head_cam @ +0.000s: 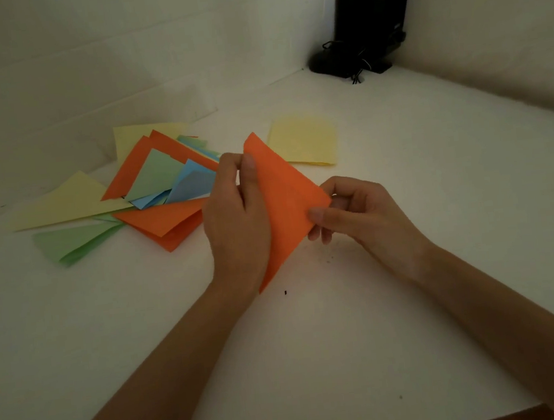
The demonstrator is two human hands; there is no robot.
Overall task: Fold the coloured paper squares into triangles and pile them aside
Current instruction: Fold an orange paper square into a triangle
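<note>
An orange paper [285, 202], folded into a triangle, is held a little above the white table between both hands. My left hand [235, 221] pinches its upper left edge with thumb and fingers. My right hand [358, 211] pinches its right corner between thumb and fingers. To the left lies a loose pile of folded triangles [150, 189] in orange, yellow, green and blue. A yellow paper square [306, 141] lies flat just behind the orange paper.
The white table [315, 325] meets white walls at the back and left. A black device with cables [361, 19] stands in the far right corner. A few dark specks lie on the table near my hands.
</note>
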